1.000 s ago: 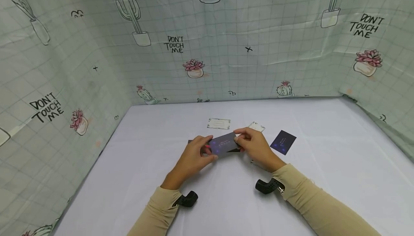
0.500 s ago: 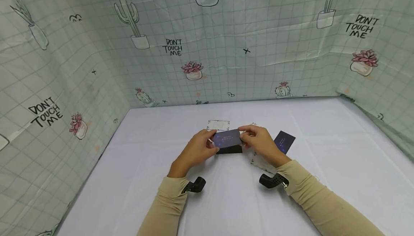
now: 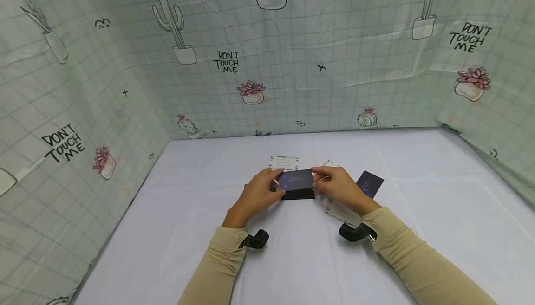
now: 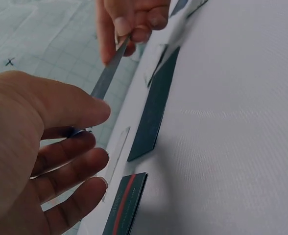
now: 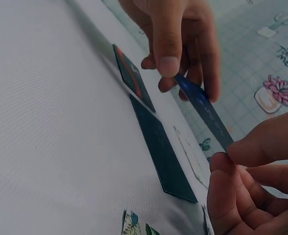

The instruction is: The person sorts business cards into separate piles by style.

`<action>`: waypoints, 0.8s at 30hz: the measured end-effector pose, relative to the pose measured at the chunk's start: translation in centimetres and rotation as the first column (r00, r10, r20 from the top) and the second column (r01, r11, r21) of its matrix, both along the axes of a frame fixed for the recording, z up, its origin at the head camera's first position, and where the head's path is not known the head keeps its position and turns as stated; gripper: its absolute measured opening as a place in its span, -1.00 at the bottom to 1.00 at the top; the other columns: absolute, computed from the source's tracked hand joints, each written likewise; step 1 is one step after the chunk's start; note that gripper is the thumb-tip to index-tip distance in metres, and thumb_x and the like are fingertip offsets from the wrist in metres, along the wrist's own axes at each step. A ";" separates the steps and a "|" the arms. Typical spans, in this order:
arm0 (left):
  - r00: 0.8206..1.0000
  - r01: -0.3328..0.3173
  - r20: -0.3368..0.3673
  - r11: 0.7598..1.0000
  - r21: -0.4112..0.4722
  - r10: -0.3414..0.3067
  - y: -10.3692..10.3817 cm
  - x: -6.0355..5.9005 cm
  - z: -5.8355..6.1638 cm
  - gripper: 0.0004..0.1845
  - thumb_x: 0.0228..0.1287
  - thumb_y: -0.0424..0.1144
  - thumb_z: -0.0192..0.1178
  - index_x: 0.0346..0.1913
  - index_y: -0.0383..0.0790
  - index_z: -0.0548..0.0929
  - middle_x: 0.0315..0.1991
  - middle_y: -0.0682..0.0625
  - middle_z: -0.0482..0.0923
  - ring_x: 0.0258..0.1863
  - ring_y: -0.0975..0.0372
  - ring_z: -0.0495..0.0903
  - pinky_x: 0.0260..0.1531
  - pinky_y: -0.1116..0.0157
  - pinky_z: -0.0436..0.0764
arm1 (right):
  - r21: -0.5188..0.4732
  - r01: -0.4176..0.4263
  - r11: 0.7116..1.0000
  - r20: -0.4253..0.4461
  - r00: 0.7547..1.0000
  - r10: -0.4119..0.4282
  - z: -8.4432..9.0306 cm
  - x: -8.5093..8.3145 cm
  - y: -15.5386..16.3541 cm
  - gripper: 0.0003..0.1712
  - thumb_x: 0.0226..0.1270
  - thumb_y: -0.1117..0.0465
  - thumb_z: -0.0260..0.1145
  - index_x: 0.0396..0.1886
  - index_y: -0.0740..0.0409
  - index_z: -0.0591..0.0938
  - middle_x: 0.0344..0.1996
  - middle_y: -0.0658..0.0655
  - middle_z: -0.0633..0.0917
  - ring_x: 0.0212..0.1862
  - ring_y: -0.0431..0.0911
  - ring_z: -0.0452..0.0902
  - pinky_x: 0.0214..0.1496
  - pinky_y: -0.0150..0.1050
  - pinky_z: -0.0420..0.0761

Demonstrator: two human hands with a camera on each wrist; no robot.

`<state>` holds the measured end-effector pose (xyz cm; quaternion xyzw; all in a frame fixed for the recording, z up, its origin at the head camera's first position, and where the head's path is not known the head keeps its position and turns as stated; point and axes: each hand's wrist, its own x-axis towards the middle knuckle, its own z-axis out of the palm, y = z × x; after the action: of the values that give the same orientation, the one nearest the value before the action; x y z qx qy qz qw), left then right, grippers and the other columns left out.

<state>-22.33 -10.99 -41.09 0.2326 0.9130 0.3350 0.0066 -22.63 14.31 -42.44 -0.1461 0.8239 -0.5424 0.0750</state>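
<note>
both hands (image 3: 298, 188) are pinching the dark blue card (image 3: 296, 180) mid-frame, left hand (image 3: 256, 194) and right hand (image 3: 340, 187) gripping opposite short ends, long axis running left-right above the black card (image 3: 298, 195) on the desk (image 3: 418, 193).

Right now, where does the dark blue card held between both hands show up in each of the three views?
Head: the blue card sits centre frame, held above the table between left hand and right hand.
Left wrist: seen edge-on, a thin strip running from the near thumb up to the far hand's fingers.
Right wrist: edge-on again, slanting from upper centre to the right.
Shared landmark: the black card lying flat on the table beneath it.
</note>
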 end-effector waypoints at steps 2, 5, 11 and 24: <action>1.000 0.008 0.012 1.000 0.009 -0.008 -0.1 0.0 -0.3 -0.36 0.24 -0.32 0.38 0.38 -0.33 0.47 -0.03 -0.10 0.54 -0.09 0.16 0.62 -0.13 0.24 0.58 | 0.013 -0.017 1.000 0.001 1.000 0.017 -0.2 0.0 0.0 -0.35 0.28 0.38 0.30 0.38 0.42 0.42 -0.11 0.24 0.68 -0.31 0.01 0.63 -0.27 -0.19 0.61; 1.000 0.015 0.021 1.000 0.012 -0.015 -0.2 -0.1 -0.4 -0.35 0.24 -0.30 0.38 0.39 -0.35 0.45 0.00 -0.12 0.55 -0.06 0.14 0.63 -0.10 0.23 0.58 | 0.040 -0.039 0.998 -0.006 0.999 0.039 -0.3 0.0 -0.1 -0.33 0.28 0.40 0.28 0.39 0.43 0.39 -0.13 0.25 0.69 -0.32 0.00 0.61 -0.27 -0.20 0.60; 0.999 -0.027 0.044 0.999 -0.031 0.028 0.3 -0.2 -0.4 -0.31 0.26 -0.23 0.39 0.42 -0.31 0.43 0.09 -0.11 0.61 0.01 0.13 0.62 -0.02 0.16 0.57 | 0.088 -0.010 0.996 -0.029 1.000 0.012 -0.3 0.0 0.0 -0.39 0.33 0.37 0.25 0.37 0.43 0.41 -0.22 0.19 0.70 -0.39 -0.04 0.58 -0.37 -0.23 0.57; 0.998 -0.034 -0.055 0.995 -0.089 0.029 0.6 -0.2 -0.5 -0.35 0.25 -0.32 0.36 0.39 -0.39 0.43 -0.02 -0.11 0.63 0.01 0.09 0.61 0.02 0.14 0.55 | 0.093 -0.043 0.995 0.002 0.999 0.043 -0.5 -0.1 0.2 -0.42 0.37 0.38 0.25 0.34 0.48 0.40 -0.36 0.14 0.69 -0.46 -0.04 0.54 -0.45 -0.24 0.55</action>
<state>-22.57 -10.41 -41.64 0.2266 0.9306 0.2872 -0.0126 -22.75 14.53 -42.92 -0.1604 0.8450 -0.5016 0.0934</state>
